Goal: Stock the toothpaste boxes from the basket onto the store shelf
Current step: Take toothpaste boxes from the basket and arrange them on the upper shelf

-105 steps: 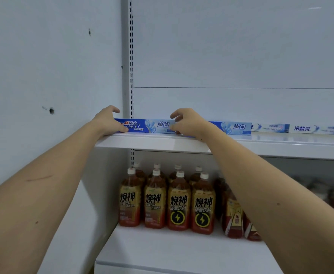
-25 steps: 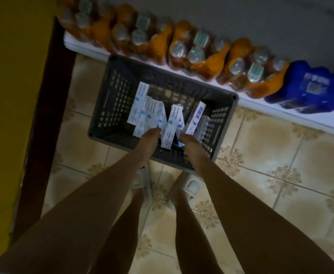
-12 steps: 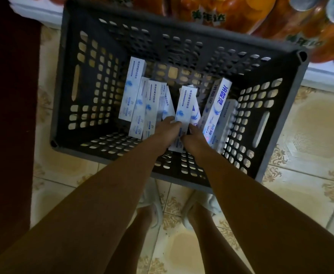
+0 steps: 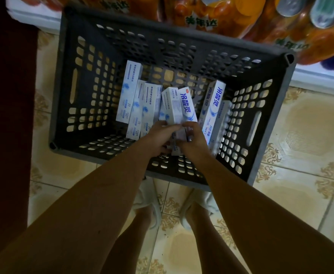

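Between the left hand [image 4: 158, 136] and right hand [image 4: 194, 140], both curled round their near ends, two toothpaste boxes [image 4: 179, 107] rise from the basket [image 4: 63, 107]; lift straight up (neighbours lean just beside), keeping them squared together.

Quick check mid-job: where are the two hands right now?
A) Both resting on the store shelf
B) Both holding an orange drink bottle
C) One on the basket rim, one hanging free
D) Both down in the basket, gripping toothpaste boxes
D: the left hand and right hand meet inside the grey basket, fingers curled round the near ends of the toothpaste boxes in the middle.
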Demonstrator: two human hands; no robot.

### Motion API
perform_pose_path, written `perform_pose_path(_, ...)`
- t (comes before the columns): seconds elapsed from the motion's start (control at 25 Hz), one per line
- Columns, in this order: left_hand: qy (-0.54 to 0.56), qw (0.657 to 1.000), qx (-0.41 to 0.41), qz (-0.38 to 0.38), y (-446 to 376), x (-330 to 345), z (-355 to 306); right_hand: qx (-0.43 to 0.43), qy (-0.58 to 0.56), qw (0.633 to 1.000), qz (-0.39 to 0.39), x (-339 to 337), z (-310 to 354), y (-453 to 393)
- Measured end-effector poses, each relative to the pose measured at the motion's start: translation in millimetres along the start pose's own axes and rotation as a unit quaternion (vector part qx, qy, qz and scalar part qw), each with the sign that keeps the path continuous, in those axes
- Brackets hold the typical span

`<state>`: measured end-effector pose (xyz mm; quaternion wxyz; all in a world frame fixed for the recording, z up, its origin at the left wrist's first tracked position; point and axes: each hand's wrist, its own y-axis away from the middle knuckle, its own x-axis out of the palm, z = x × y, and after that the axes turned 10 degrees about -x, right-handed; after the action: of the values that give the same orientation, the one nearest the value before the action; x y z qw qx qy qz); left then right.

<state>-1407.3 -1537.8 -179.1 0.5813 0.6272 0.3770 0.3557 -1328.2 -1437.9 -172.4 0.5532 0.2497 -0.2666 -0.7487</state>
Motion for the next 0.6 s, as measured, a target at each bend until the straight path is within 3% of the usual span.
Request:
perform_pose_path(0.24,0.015,0.999,-0.005,0.029,23.1,-5.3,-2.3,-0.024,0.047,0.998,0.021,1.2,21.3,19.3)
perform_pose_path(0.36,0.024,0.999,-0.006,0.025,33.5,-11.0,-5.0,0.035,-0.039,0.998,0.030,-7.9,35.1,26.5)
perform_pose_path(0.48,0.059,0.993,-0.003,0.098,52.3,-20.6,-6.5,0.117,-0.151,0.982,-0.014,-17.0,52.1,34.4)
perform_pose_path(0.6,0.068,0.986,0.007,0.152,81.1,-32.3,-10.6,0.131,-0.132,0.981,-0.054,-23.0,71.3,40.5)
